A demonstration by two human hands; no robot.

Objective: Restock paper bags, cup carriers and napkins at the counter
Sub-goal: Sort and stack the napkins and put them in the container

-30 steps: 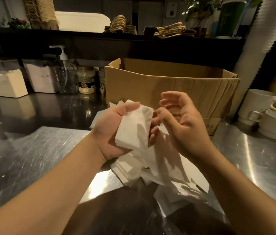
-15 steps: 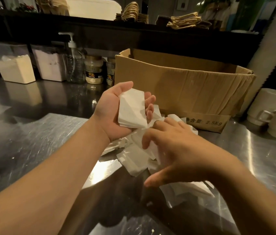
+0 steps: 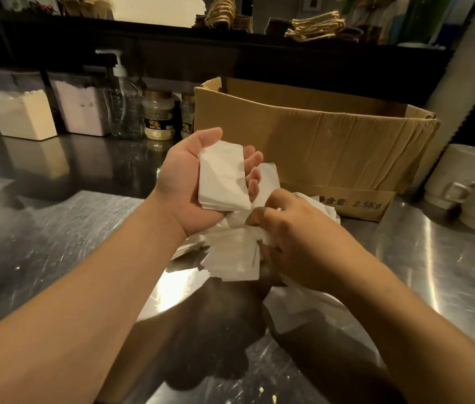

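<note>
My left hand (image 3: 185, 185) is palm up above the steel counter and holds a small stack of white napkins (image 3: 222, 177), its fingers curled round the stack's right edge. Below it a loose pile of white napkins (image 3: 232, 253) lies scattered on the counter. My right hand (image 3: 291, 246) is down on that pile, palm down, pinching a napkin at its left side. An open brown cardboard box (image 3: 312, 141) marked 2.5Kg stands right behind the pile. Paper bags with twine handles (image 3: 318, 26) sit on the dark upper shelf.
Two clear tubs of powder (image 3: 22, 112), a pump bottle (image 3: 124, 103) and small jars (image 3: 159, 118) line the back left. White stacked cups (image 3: 469, 185) stand at the right. The steel counter (image 3: 55, 234) stretches to the left and front.
My right hand dropped from beside the held stack onto the pile and now pinches a napkin there. My left hand keeps its stack, palm turned further up.
</note>
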